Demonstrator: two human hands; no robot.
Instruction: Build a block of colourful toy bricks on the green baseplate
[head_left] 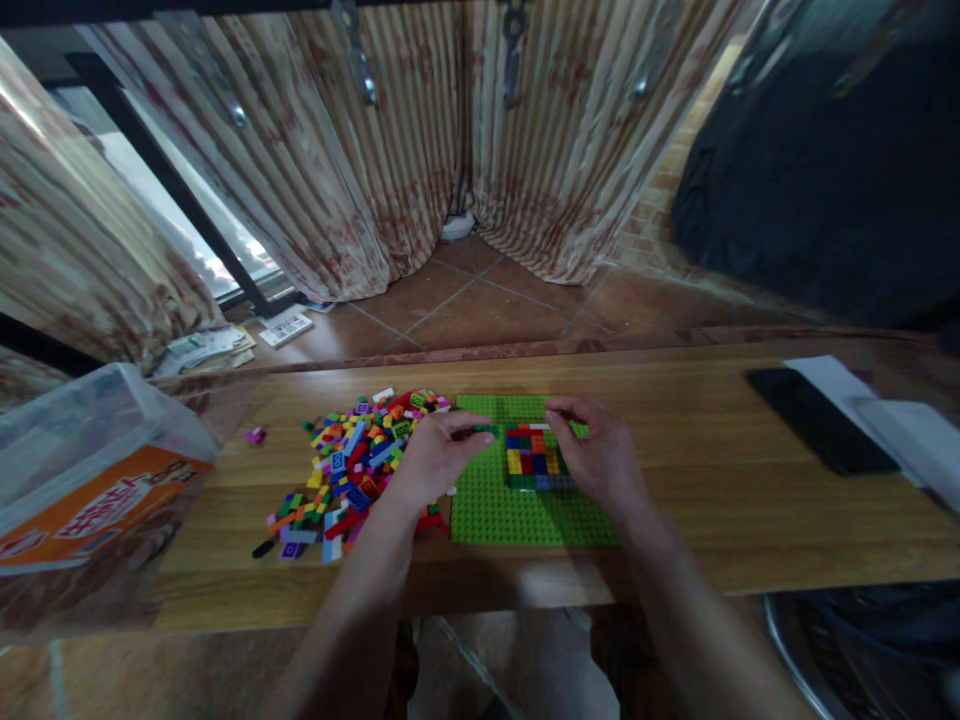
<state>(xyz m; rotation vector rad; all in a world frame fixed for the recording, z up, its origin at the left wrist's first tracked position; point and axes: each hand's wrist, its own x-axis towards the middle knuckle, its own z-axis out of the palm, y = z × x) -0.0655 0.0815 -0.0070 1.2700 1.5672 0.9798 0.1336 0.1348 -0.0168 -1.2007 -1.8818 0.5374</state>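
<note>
My left hand point(439, 458) is over the left part of a green studded baseplate point(480, 515), its thumb and fingertips closed on a small dark green toy brick point(484, 428). On the plate sits a low block of multicoloured bricks point(526, 462), with red, yellow, blue, white and green pieces showing. My right hand point(600, 450) is at the right side of this block and covers part of it. Its fingers are curled, with thumb and index fingertip close together near the block's far edge; anything between them is too small to tell.
A heap of loose bricks point(352, 455) lies left of the baseplate on the wooden table point(697, 430). A clear plastic box point(142, 420) with an orange label stands at the far left. To the right lie a black phone-like slab point(817, 420) and white paper point(847, 395).
</note>
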